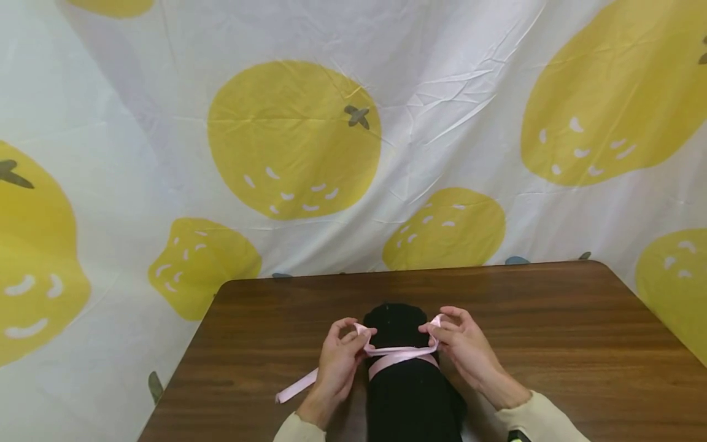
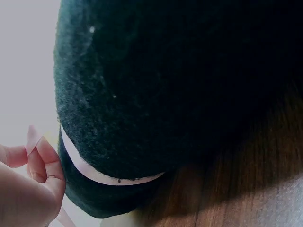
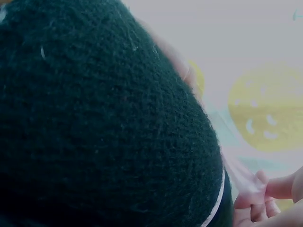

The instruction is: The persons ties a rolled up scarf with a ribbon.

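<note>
Both hands on one pink ribbon (image 1: 396, 355), which is around a black fuzzy roll (image 1: 414, 402) near its far end, ribbon strands crossing on top; roll lies lengthwise on the brown wood-grain table (image 1: 248, 344), between the hands, near part cut off by the bottom edge of the head view. Left hand (image 1: 336, 367) at the roll's left side, thumb and fingers closed in a pinch on one ribbon length; a loose ribbon tail shows beyond that hand, out to the left over the table. Right hand (image 1: 471, 355) at the right side, likewise pinching the other length, thumb and fingers together on it. Left wrist view: band runs down the roll's side toward the table, roll looks dark green there. Pale sleeves (image 1: 544, 420) on both arms, dark band (image 1: 518, 436) at right wrist. Behind table, white cloth (image 1: 166, 92) with yellow fruit prints
</note>
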The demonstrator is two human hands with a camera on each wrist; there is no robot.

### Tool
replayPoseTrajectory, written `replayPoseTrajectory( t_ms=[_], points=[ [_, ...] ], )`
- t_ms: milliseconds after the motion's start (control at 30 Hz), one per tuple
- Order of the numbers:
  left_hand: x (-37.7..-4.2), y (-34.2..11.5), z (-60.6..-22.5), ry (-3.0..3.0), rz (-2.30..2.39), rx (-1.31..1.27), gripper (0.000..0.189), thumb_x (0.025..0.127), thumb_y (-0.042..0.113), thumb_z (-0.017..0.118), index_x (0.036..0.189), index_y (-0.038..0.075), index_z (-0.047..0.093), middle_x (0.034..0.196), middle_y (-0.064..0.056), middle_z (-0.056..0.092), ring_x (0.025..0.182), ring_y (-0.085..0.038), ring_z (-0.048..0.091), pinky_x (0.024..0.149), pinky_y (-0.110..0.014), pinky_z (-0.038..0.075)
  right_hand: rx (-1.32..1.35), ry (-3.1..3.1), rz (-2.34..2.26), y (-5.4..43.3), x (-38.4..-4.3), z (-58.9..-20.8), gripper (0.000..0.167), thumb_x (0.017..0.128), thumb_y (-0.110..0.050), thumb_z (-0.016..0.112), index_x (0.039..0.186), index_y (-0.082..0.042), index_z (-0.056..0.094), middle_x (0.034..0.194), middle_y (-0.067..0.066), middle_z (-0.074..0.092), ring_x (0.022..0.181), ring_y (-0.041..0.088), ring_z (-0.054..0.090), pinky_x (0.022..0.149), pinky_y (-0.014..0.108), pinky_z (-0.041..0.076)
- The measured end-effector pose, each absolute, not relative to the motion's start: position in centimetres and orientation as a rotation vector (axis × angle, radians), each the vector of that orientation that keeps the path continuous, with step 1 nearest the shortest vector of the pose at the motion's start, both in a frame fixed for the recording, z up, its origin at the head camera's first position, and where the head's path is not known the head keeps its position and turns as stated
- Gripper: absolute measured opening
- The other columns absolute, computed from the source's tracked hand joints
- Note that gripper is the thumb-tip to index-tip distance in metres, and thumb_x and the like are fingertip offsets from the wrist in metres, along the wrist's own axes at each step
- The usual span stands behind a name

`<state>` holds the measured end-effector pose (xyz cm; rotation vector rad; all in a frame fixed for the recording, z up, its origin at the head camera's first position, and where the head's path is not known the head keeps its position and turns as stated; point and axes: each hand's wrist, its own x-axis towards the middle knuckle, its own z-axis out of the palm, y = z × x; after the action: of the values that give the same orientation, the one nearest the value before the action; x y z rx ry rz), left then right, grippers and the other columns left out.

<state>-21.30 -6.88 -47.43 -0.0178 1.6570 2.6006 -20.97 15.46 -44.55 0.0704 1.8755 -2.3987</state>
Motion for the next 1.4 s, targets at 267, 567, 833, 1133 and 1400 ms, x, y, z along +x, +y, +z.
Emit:
replayPoseTrajectory(
  t_ms=[267, 567, 833, 1133, 1400],
  points=[
    [-21.6, -6.1, -46.9, 1.778, 2.592, -0.047, 0.036, 0.090, -0.002, 0.067, 0.117, -0.001, 0.042, 0.102, -0.017, 0.073, 0.078, -0.014, 0.068, 0.064, -0.023, 0.053, 0.025, 2.006, -2.307, 14.8, -21.1, -44.2, 0.032, 0.094, 0.005, 0.058, 0.116, -0.001, 0.035, 0.089, 0.003, 0.074, 0.069, 0.007, 0.059, 0.060, 0.018, 0.045],
    [-21.6, -5.7, -46.5, 1.808, 2.569, -0.015, 0.032, 0.089, 0.000, 0.069, 0.110, 0.000, 0.045, 0.100, -0.014, 0.075, 0.084, -0.015, 0.069, 0.061, -0.020, 0.050, -0.097, 2.200, -2.114, 14.1, -20.9, -43.4, 0.025, 0.095, -0.008, 0.065, 0.112, 0.006, 0.054, 0.100, 0.010, 0.075, 0.063, 0.008, 0.052, 0.061, 0.021, 0.044],
    [-21.5, -5.3, -46.0, 1.936, 2.493, 0.082, 0.032, 0.087, 0.002, 0.073, 0.109, -0.004, 0.050, 0.106, -0.016, 0.074, 0.074, -0.010, 0.064, 0.058, -0.018, 0.048, -0.271, 2.217, -2.021, 13.8, -20.9, -43.0, 0.032, 0.096, -0.010, 0.064, 0.118, 0.012, 0.059, 0.102, 0.017, 0.074, 0.063, 0.008, 0.051, 0.060, 0.021, 0.043],
    [-21.5, -5.0, -45.9, 1.971, 2.434, 0.222, 0.042, 0.085, 0.001, 0.075, 0.123, -0.004, 0.056, 0.104, -0.014, 0.075, 0.073, -0.009, 0.064, 0.058, -0.018, 0.050, -0.334, 2.196, -1.951, 13.8, -20.8, -43.0, 0.028, 0.096, -0.013, 0.063, 0.116, 0.006, 0.067, 0.096, 0.010, 0.074, 0.075, 0.009, 0.060, 0.066, 0.021, 0.049],
    [-21.5, -4.6, -45.6, 1.995, 2.357, 0.396, 0.048, 0.086, 0.002, 0.074, 0.130, -0.002, 0.054, 0.105, -0.019, 0.073, 0.055, -0.003, 0.050, 0.053, -0.016, 0.045, -0.467, 2.053, -1.993, 14.0, -20.7, -43.0, 0.030, 0.097, -0.010, 0.063, 0.114, 0.014, 0.065, 0.108, 0.008, 0.061, 0.099, 0.013, 0.064, 0.084, 0.024, 0.055]
  ],
)
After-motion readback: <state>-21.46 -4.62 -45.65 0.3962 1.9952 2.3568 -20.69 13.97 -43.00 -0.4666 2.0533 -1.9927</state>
